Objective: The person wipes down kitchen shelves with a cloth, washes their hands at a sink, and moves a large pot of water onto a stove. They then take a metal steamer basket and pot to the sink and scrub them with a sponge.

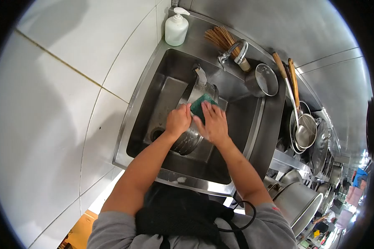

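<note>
A metal pot point(188, 142) lies tilted in the stainless steel sink point(257, 114), its handle point(200, 76) pointing to the far side. My left hand point(179, 121) is closed at the pot's near-left edge, with the fingertips partly hidden. Under the fingers of my right hand point(214, 123) is a green scouring pad point(203, 103), pressed against the pot's surface. Both hands are close together over the middle of the basin. Part of the pot is covered by my hands and the pad.
A soap pump bottle point(176, 30) stands at the back-left corner. Behind the basin are a faucet point(239, 49), a bamboo brush point(225, 40) and a metal container point(262, 81). To the right hang or lie ladles point(305, 132), with a large pot point(299, 199) lower down. White tiles point(50, 112) wall the left.
</note>
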Demonstrator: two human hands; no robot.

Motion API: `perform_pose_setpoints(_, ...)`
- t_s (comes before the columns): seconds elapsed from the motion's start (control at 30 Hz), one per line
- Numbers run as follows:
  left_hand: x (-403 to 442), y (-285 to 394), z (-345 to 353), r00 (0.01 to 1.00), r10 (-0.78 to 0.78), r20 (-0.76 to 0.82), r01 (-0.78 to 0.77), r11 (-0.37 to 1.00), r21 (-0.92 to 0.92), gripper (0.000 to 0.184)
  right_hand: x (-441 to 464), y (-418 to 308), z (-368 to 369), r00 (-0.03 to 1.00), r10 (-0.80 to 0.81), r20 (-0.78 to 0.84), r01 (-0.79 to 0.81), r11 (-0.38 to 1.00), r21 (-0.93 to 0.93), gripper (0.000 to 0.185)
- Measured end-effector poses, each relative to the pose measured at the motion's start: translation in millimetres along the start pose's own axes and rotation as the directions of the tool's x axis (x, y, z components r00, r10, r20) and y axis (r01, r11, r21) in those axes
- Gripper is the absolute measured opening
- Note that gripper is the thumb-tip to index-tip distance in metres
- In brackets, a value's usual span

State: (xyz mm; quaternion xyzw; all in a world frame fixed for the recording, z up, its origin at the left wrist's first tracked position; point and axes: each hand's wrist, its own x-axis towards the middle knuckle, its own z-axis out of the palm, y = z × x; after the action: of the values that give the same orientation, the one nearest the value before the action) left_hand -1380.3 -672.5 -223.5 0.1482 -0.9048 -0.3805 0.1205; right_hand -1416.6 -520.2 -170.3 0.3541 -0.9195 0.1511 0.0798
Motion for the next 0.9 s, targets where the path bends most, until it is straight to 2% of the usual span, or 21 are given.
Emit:
perform_pose_setpoints(0.03,4,1,-1,1.000,-0.002,-0.010,0.002,1.000,0.015,0.045,13,11,8,1.000,0.005,-0.005,-0.005,1.000,0.002,0.060)
perform_pose_setpoints(0.1,7,2,-1,1.000,-0.009,-0.011,0.009,0.999,0.037,0.045,41,40,28,0.988,0.152,0.035,-0.149,0.986,-0.069,0.067)
perform_pose_setpoints(0.17,5,0,2,1.000,-0.024,-0.004,0.025,0.998,0.062,0.045,79,62,34,0.883,0.367,0.293,-0.388,0.921,0.017,0.077)
perform_pose_setpoints(0.27,7,-1,3,0.998,0.022,-0.051,-0.021,1.000,0.021,0.045,90,70,46,0.857,0.384,0.345,-0.425,0.904,0.050,0.086)
perform_pose_setpoints(0.4,5,1,-4,0.998,-0.053,0.021,0.053,0.999,-0.006,0.044,21,15,28,0.991,0.094,0.097,-0.088,0.994,-0.066,0.082)
perform_pose_setpoints(0.47,7,4,-5,0.990,-0.130,0.060,0.132,0.991,-0.022,0.045,-11,-23,-3,0.983,0.017,0.185,-0.005,0.998,-0.068,0.076)
perform_pose_setpoints(0.57,6,6,-8,0.989,-0.134,0.059,0.140,0.984,-0.109,0.047,-17,-10,4,0.985,-0.006,0.174,0.022,0.995,-0.092,0.069)
perform_pose_setpoints(0.6,9,5,-8,0.990,-0.133,0.057,0.138,0.984,-0.108,0.047,-2,6,16,0.996,0.033,0.081,-0.025,0.995,-0.096,0.057)
perform_pose_setpoints(0.67,5,0,-4,0.995,-0.076,0.069,0.083,0.991,-0.106,0.054,41,45,38,0.972,0.195,0.130,-0.192,0.981,-0.037,0.050)
perform_pose_setpoints(0.73,3,0,-5,0.994,-0.084,0.065,0.092,0.986,-0.138,0.055,74,62,43,0.917,0.331,0.225,-0.345,0.938,0.024,0.046)
perform_pose_setpoints(0.77,5,2,-5,0.995,-0.087,0.049,0.095,0.979,-0.178,0.056,68,60,43,0.913,0.343,0.220,-0.356,0.934,0.021,0.046)
perform_pose_setpoints(0.83,4,-4,-1,0.997,-0.067,0.048,0.076,0.976,-0.203,0.058,53,35,47,0.960,0.266,0.085,-0.260,0.962,-0.078,0.048)
perform_pose_setpoints(0.9,4,-4,-4,0.996,-0.059,0.068,0.076,0.956,-0.283,0.058,0,-14,32,0.995,0.076,-0.059,-0.086,0.980,-0.181,0.052)
